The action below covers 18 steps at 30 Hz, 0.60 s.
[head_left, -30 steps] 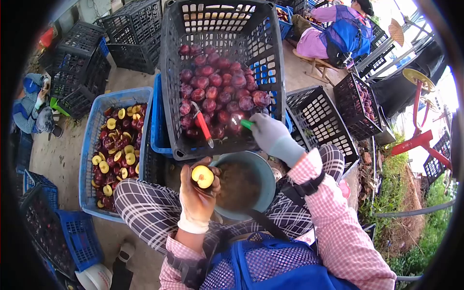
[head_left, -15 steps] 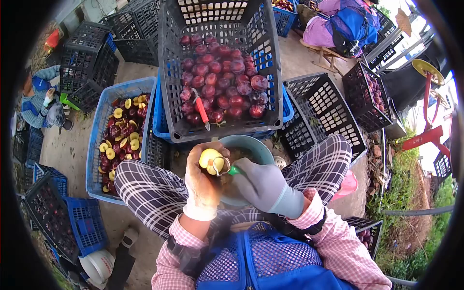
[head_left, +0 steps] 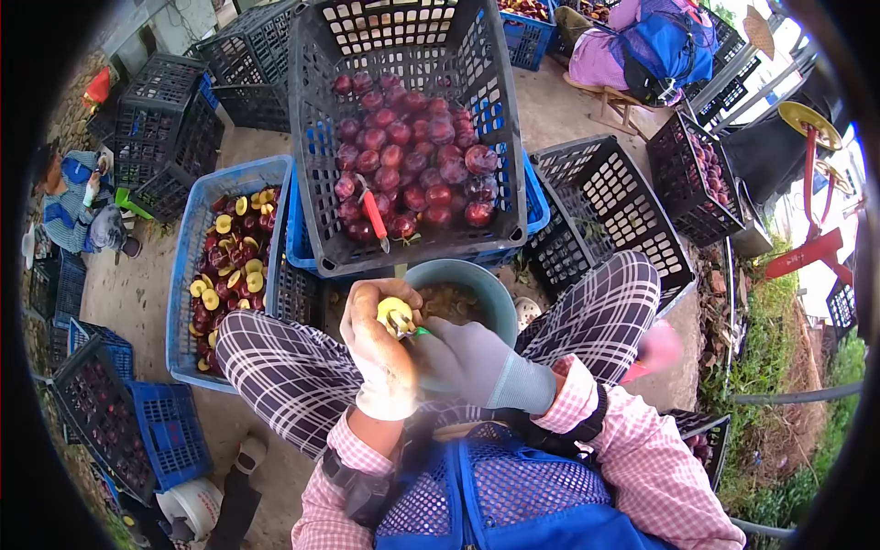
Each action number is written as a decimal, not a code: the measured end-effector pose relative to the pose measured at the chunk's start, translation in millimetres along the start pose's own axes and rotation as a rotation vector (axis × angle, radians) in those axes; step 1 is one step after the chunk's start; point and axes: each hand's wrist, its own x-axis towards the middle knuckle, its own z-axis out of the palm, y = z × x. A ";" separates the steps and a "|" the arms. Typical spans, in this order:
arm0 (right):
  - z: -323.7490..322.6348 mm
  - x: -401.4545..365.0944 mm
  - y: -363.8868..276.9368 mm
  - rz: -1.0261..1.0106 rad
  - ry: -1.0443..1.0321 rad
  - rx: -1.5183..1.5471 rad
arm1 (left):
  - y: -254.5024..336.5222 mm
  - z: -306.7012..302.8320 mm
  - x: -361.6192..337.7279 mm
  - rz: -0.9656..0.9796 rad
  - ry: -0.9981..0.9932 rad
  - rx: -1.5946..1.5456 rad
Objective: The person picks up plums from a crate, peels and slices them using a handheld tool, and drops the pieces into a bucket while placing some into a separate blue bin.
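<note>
Far left, a person in blue stripes (head_left: 69,197) crouches on the bare concrete ground (head_left: 128,302). It's outdoors, full daylight, with stacked black crates (head_left: 170,110) behind.

Moving in, a long blue crate (head_left: 183,275) sits on the ground beside the wearer's left knee. It's loaded with halved plums (head_left: 229,266), dark red skins and yellow cut faces all mixed together.

Centre now: the big black crate (head_left: 316,183) sits tilted on a second blue crate (head_left: 536,206). It's heaped with whole plums (head_left: 412,156), deep red-purple, and a red-handled knife (head_left: 373,213) lies on top of them. Just below is a teal bucket (head_left: 500,302) between the checked knees, with brownish scraps inside.

The action is right over the bucket's near-left rim. The left hand (head_left: 376,357), in a pale glove, has its fingers curled around a plum half (head_left: 392,310), yellow flesh facing up. The right hand (head_left: 467,362), grey-gloved, is clenched around a green-handled tool (head_left: 420,330), whose metal tip is pressed into that flesh.

Right of the knees stands an open-mesh black crate (head_left: 600,211), and further right a smaller black crate (head_left: 665,183) holds more plums. A seated person in pink and blue (head_left: 642,46) is up top, then comes a red and yellow metal frame (head_left: 807,183), with grass (head_left: 770,348) at the edge.
</note>
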 end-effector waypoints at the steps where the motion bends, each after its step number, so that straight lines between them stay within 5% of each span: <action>1: 2.8 0.5 3.2 -0.003 -0.005 0.113 | -0.8 0.6 0.2 0.068 0.007 0.062; 3: 3.5 0.9 4.7 -0.012 -0.007 0.221 | -3.7 -2.1 1.3 0.128 0.013 0.126; 6: 4.0 1.5 4.6 -0.012 -0.056 -0.026 | -14.6 -6.4 2.9 0.227 0.023 0.214; 8: 9.4 2.4 4.5 0.077 -0.065 0.273 | -15.4 -8.2 2.4 0.098 0.058 0.079; 9: 25.6 2.0 22.2 -0.155 0.030 0.232 | -17.9 -10.0 3.5 0.123 0.063 0.078; 10: 27.4 1.2 19.7 -0.156 0.031 0.231 | -17.1 -9.1 2.9 0.123 0.062 0.077; 12: 27.6 2.1 15.5 0.115 -0.021 0.550 | -14.7 -6.7 2.4 0.162 0.079 0.176; 16: 30.9 -0.8 18.8 0.074 -0.019 0.203 | -20.6 -14.3 5.4 0.172 0.037 0.186; 18: 40.4 -0.6 22.2 0.118 0.003 0.622 | -18.8 -14.6 5.3 0.114 0.026 0.161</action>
